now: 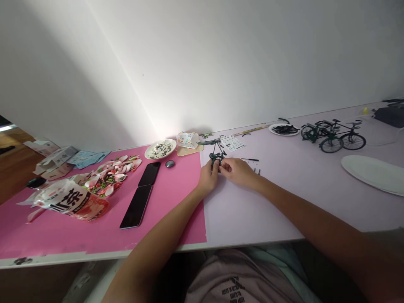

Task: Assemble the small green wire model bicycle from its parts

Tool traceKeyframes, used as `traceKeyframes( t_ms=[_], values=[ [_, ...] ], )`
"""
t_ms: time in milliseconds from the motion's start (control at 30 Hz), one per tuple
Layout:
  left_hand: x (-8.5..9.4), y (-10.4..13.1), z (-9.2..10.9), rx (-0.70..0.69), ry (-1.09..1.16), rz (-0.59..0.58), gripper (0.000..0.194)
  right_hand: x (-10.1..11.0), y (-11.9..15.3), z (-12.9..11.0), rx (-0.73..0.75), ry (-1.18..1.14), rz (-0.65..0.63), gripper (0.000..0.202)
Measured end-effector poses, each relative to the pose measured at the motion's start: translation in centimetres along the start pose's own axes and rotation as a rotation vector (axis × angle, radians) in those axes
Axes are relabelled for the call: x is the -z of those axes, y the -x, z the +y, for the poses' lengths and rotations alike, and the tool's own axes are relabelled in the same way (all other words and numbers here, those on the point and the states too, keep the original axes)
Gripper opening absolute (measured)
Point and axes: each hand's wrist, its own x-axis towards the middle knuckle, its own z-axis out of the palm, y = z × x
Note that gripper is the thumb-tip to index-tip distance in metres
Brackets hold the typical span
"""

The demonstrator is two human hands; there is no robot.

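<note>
A small dark green model bicycle frame (pixel 217 148) stands up between my hands, near the seam of the pink and the pale tabletop. My left hand (pixel 209 174) is closed on its lower part, thumb in front. From the right, my right hand (pixel 234 169) pinches at the same lower part, its fingertips close to the left ones. The exact piece between the right fingertips is too small to make out. Just behind lies a printed instruction sheet (pixel 232 143). A thin black tool (pixel 250 159) and a few tiny parts rest to the right of my hands.
Assembled model bicycles (pixel 333 135), a plate of black parts (pixel 284 129) and a white oval dish (pixel 374 173) are on the right. Leftward are a plate of pale pieces (pixel 160 149), a dark folding device (pixel 141 195), pink-white pieces (pixel 109 179) and a labelled bottle (pixel 71 201).
</note>
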Motion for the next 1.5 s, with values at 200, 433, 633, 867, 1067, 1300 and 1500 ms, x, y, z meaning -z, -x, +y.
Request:
traceKeyframes(
  t_ms=[200, 433, 633, 867, 1067, 1300, 1500],
  values=[
    [-0.02, -0.02, -0.01, 0.025, -0.027, -0.015, 0.034, -0.03, -0.07, 0.02, -0.034, 0.043, -0.017, 0.026],
    [-0.02, -0.01, 0.21, 0.041, -0.018, -0.039, 0.036, 0.01, -0.11, -0.05, -0.083, 0.062, -0.040, 0.023],
    [-0.02, -0.02, 0.31, 0.048, -0.038, -0.063, 0.035, 0.09, -0.12, -0.03, -0.071, 0.094, -0.068, 0.030],
    [-0.07, -0.04, -0.04, 0.017, -0.086, -0.069, 0.036, 0.27, -0.14, -0.28, -0.090, 0.140, -0.107, 0.035],
    [-0.04, 0.00, 0.12, 0.020, -0.084, -0.077, 0.035, 0.49, -0.08, -0.82, -0.127, 0.166, -0.151, 0.036],
    [0.00, -0.05, 0.31, 0.013, -0.092, -0.089, 0.035, 0.37, -0.12, -0.70, -0.133, 0.193, -0.177, 0.035],
    [0.04, -0.04, 0.32, 0.015, -0.115, -0.103, 0.036, 0.44, -0.11, -0.72, -0.146, 0.197, -0.219, 0.034]
  ],
)
